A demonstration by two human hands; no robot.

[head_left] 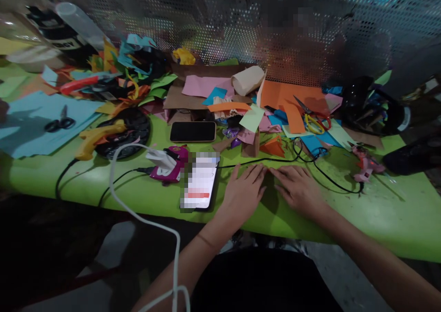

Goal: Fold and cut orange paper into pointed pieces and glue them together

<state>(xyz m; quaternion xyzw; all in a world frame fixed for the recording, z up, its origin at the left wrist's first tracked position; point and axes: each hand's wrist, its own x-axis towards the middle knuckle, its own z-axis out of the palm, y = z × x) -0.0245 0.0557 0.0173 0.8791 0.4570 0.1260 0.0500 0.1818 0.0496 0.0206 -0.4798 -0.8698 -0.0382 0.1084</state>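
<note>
On the green table (pixel 361 229) I see paper scraps (pixel 253 117) heaped beyond my hands, a pink glue gun (pixel 368 166) off right, and a black cord (pixel 262 159) crossing just ahead. The lit phone (pixel 203 181) lies beside my left hand (pixel 245 190). It and my right hand (pixel 300 190) rest palm down, 2 sets of fingertips nearly meeting; whether they pinch anything, I can't tell.

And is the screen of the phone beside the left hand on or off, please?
On: the phone beside the left hand glows, mostly bright white.
</note>
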